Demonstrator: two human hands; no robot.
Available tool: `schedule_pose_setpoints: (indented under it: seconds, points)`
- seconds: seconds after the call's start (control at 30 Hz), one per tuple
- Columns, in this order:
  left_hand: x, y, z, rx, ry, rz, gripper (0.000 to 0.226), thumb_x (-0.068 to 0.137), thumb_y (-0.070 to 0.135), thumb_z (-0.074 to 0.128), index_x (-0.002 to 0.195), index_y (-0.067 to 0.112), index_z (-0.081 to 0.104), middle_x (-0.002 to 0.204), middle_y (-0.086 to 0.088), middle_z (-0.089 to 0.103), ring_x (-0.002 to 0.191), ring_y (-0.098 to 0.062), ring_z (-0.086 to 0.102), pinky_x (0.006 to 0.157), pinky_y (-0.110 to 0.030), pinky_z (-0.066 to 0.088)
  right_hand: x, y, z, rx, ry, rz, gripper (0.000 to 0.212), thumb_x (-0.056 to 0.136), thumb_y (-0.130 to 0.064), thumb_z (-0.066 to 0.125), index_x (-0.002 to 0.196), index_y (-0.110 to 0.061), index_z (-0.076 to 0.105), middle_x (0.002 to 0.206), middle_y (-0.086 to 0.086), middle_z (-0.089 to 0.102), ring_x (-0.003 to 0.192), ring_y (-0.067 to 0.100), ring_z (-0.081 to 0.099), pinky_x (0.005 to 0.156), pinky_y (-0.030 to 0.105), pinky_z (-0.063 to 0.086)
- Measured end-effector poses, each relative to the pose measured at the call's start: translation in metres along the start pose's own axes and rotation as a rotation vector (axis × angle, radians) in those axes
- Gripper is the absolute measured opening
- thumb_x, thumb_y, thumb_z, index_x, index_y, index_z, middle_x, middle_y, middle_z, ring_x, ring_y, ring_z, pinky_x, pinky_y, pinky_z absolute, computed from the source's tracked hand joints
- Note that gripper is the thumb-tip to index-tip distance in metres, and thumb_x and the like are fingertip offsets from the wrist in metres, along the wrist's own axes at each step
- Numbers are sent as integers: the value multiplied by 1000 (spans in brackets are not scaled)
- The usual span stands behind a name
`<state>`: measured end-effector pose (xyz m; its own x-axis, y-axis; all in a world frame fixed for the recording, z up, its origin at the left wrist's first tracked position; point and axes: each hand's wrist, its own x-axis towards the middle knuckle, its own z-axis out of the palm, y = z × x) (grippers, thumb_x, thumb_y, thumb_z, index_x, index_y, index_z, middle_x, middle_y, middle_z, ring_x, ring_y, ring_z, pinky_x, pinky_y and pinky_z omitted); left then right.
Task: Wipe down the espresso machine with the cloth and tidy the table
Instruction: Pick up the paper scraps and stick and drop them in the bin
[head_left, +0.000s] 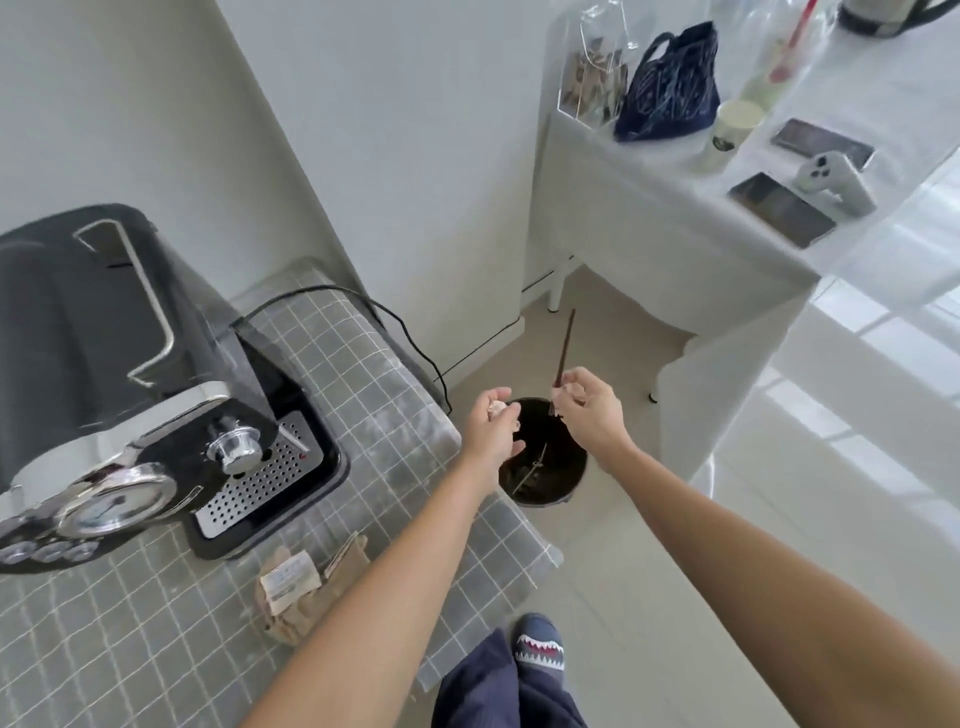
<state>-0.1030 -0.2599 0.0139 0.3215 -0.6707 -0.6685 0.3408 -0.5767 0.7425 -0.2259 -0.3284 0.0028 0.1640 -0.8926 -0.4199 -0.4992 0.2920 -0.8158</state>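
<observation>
The black and chrome espresso machine (156, 405) stands at the left on a table with a grey checked cover (374, 374). Both my arms reach past the table's right edge, above a black waste bin (550, 467) on the floor. My left hand (491, 428) is curled around a small pale scrap over the bin's left rim. My right hand (589, 410) pinches a thin dark brown stick (564, 348) that points up and away. No cloth shows.
A brown paper bag (311, 587) with a pale label lies on the table near its front edge. A black power cord (410, 332) hangs off the table's far side. A white table (675, 208) at the right carries a navy bag, a cup and phones. My slippered foot (537, 642) is below.
</observation>
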Motion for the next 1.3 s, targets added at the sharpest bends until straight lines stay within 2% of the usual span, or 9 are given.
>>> schedule_pose_setpoints:
  seconds: [0.13, 0.17, 0.23, 0.3, 0.57, 0.83, 1.03, 1.2, 1.3]
  points:
    - [38, 0, 10, 13, -25, -91, 45, 98, 21, 50, 141, 24, 39, 81, 1, 59, 61, -9, 56, 66, -29, 45, 30, 17, 9, 23, -1, 86, 16, 89, -26, 59, 104, -31, 65, 107, -3, 70, 100, 19, 67, 94, 42, 55]
    - [46, -1, 10, 33, -28, -93, 49, 98, 22, 49, 145, 24, 34, 86, 2, 61, 61, -7, 60, 66, -30, 43, 36, 20, 12, 21, -4, 102, 23, 88, -28, 60, 110, -33, 65, 115, -5, 69, 107, 16, 64, 99, 40, 52]
    - [60, -2, 9, 78, -18, -85, 52, 99, 23, 47, 148, 22, 30, 130, -4, 57, 109, -9, 63, 89, -39, 45, 44, 23, 15, -12, -16, 128, 35, 90, -27, 60, 125, -30, 62, 128, -4, 63, 120, 13, 55, 106, 30, 40]
    - [69, -2, 7, 108, 3, -72, 52, 99, 23, 47, 148, 21, 31, 153, -7, 35, 138, -21, 39, 109, -43, 34, 51, 27, 16, -28, -8, 153, 39, 93, -26, 58, 132, -25, 58, 137, -1, 59, 128, 16, 51, 104, 28, 35]
    - [69, -3, -8, 134, 25, -11, 48, 100, 20, 44, 147, 15, 35, 153, -7, 37, 141, -21, 36, 114, -39, 33, 50, 29, 17, -47, 10, 158, 37, 95, -26, 56, 131, -22, 59, 133, 2, 62, 124, 21, 56, 109, 43, 44]
    - [22, 6, -31, 140, 80, 100, 45, 100, 19, 45, 144, 12, 39, 149, -7, 43, 137, -18, 41, 102, -25, 35, 22, 3, 14, -63, -35, 64, 27, 96, -22, 56, 120, -19, 65, 120, 2, 67, 108, 16, 61, 104, 41, 48]
    - [-38, 5, -72, 169, 158, 201, 42, 100, 21, 45, 141, 12, 42, 145, -5, 47, 134, -17, 45, 101, -24, 35, -16, -31, 25, -108, -85, -74, 25, 95, -22, 55, 117, -18, 66, 110, -2, 66, 106, 16, 61, 100, 41, 50]
    - [-83, -22, -133, 396, 292, 309, 37, 100, 26, 45, 133, 12, 51, 136, -4, 56, 127, -18, 52, 97, -22, 38, -56, -52, 54, -188, -192, -181, 21, 94, -18, 56, 110, -16, 69, 101, -2, 66, 100, 17, 62, 96, 37, 50]
    - [-102, -62, -179, 686, 371, 289, 41, 100, 23, 43, 140, 14, 45, 146, -4, 47, 135, -21, 44, 110, -31, 35, -83, -53, 80, -339, -304, -277, 21, 95, -16, 55, 108, -14, 71, 105, 4, 71, 95, 18, 63, 83, 29, 50]
